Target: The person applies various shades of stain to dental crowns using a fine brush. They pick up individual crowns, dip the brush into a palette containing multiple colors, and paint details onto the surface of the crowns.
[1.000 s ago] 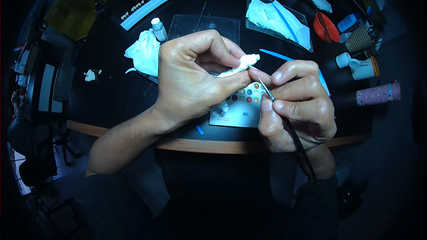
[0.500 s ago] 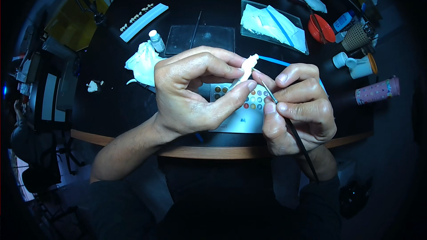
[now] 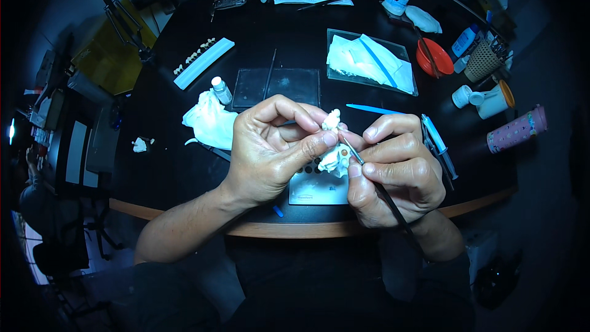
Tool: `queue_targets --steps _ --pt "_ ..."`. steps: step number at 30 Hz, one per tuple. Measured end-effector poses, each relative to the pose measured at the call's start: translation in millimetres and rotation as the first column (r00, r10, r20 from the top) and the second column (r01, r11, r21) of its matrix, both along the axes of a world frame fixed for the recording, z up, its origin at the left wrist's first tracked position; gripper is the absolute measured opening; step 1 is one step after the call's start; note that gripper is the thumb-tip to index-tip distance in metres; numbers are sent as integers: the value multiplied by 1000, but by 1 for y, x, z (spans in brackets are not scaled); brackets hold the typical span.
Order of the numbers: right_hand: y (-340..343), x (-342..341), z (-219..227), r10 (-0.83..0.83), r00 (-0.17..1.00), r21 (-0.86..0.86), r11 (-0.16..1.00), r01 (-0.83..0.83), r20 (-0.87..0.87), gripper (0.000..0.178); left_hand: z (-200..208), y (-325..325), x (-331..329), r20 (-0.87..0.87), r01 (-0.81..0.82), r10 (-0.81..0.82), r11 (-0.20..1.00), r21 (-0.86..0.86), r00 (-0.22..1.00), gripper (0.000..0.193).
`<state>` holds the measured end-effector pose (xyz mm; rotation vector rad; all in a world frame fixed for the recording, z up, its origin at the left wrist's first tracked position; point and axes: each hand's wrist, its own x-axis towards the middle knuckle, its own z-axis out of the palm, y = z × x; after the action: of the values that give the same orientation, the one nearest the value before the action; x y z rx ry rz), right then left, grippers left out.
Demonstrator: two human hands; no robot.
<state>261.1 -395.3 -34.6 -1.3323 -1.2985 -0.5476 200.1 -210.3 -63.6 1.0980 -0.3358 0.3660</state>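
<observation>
Between the thumb and fingers of my left hand (image 3: pixel 270 150) is a small white dental model (image 3: pixel 334 161), tilted, with lumpy tooth-like shapes at its upper end. My right hand (image 3: pixel 399 175) pinches a thin paintbrush (image 3: pixel 393 207) with a dark handle and metal collar. The brush tip points at the model's right side; whether it touches cannot be made out. Both hands meet close together above a white palette (image 3: pixel 316 193) with round colour wells, which they partly cover.
Left of my hands lie a crumpled white cloth (image 3: pixel 210 120), a small bottle (image 3: pixel 222 90) and a row of sample teeth on a pale holder (image 3: pixel 204 63). A dark tile (image 3: pixel 295 89) carries another brush. Rightward are blue syringes (image 3: pixel 436 138), a red bowl (image 3: pixel 437 55) and a pink tumbler (image 3: pixel 516 129).
The model has been turned in my left hand, so more of its lower part shows. Both hands sit slightly lower in the picture, and the whole view has shifted, showing more of the table's far side.
</observation>
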Motion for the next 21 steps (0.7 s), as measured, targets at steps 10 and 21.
queue_targets --steps 10,21 --pt "-1 5 -2 -11 1000 40 999 12 -24 20 -4 -1 2 -11 36 -37 999 -23 999 16" --pt "0 3 -4 37 996 69 997 -32 -84 17 -2 -1 0 -53 66 -70 996 -67 996 16"
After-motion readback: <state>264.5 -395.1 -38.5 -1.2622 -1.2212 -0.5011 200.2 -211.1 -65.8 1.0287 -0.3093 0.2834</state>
